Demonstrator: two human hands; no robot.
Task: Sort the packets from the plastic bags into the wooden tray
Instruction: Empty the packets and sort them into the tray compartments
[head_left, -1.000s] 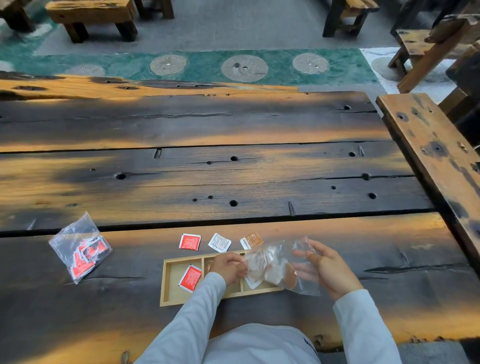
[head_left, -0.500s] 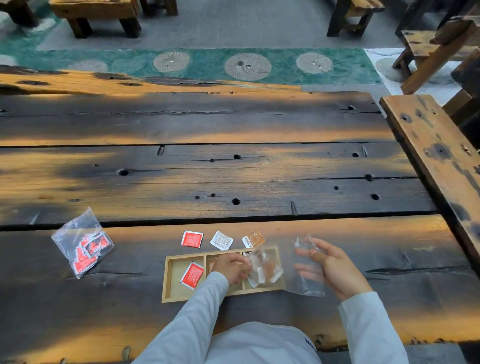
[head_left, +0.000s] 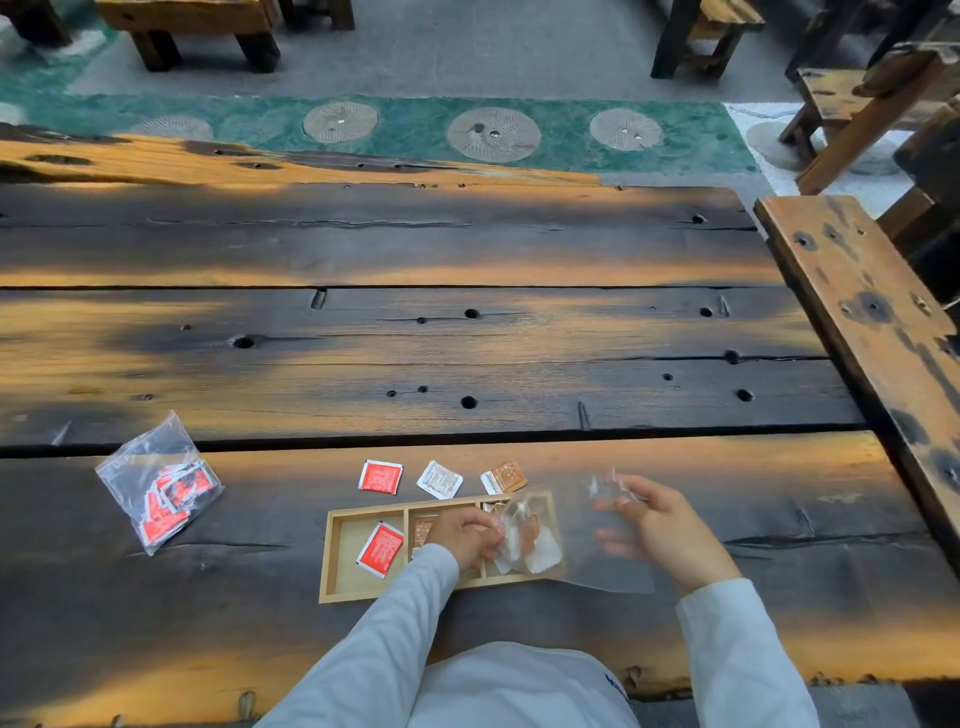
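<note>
A wooden tray (head_left: 340, 561) with three compartments lies near the table's front edge. A red packet (head_left: 381, 550) lies in its left compartment and an orange one (head_left: 422, 530) shows in the middle. My left hand (head_left: 464, 535) is over the tray, fingers closed on white and orange packets (head_left: 535, 545) at the mouth of a clear plastic bag (head_left: 602, 561). My right hand (head_left: 660, 530) pinches the bag's far edge. Beyond the tray lie a red packet (head_left: 381, 476), a white packet (head_left: 439, 479) and an orange packet (head_left: 503, 476).
A second clear bag (head_left: 158, 480) with several red packets lies at the left on the dark plank table (head_left: 415, 353). A wooden bench (head_left: 872, 322) runs along the right side. Stools and a green floor strip lie beyond the table.
The clear bag has been lowered and stretched flatter to the right. My left hand stays at its mouth over the tray, and the packets have slid toward that hand.
</note>
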